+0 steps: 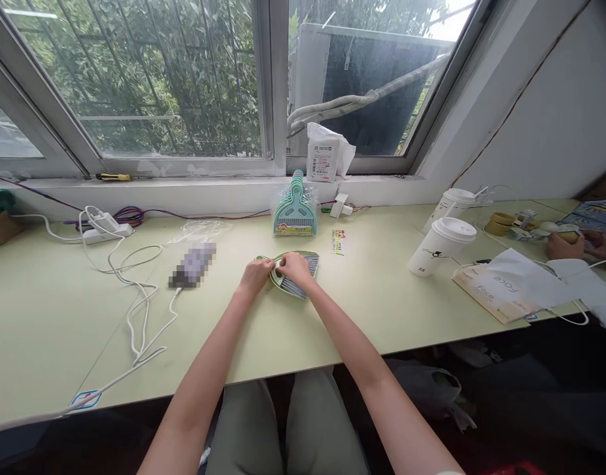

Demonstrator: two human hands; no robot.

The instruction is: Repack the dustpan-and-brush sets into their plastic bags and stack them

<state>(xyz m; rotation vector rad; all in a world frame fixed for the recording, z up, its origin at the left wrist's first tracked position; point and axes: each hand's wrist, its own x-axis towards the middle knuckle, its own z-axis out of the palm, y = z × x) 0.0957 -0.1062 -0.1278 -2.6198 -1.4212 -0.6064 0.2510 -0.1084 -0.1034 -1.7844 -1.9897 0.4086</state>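
A small green dustpan and brush set (311, 262) with grey bristles lies on the pale green table, its handle end pointing left. My left hand (257, 274) is closed on the handle end. Just beside it, my right hand (293, 266) has its fingers pinched together over the brush near the handle; whatever is between them is too small to name. Behind the set, several similar green brush sets (295, 210) stand stacked upright in clear plastic. A loose printed label (337, 242) lies to the right of my hands.
White cables (145, 310), a power strip (107, 232) and a pixelated device (192, 265) lie left. Two white cups (442, 245) and a paper bag (495, 287) are at right. Another person's hands (564, 245) hold something at the far right. A tissue pack (324, 158) stands on the sill.
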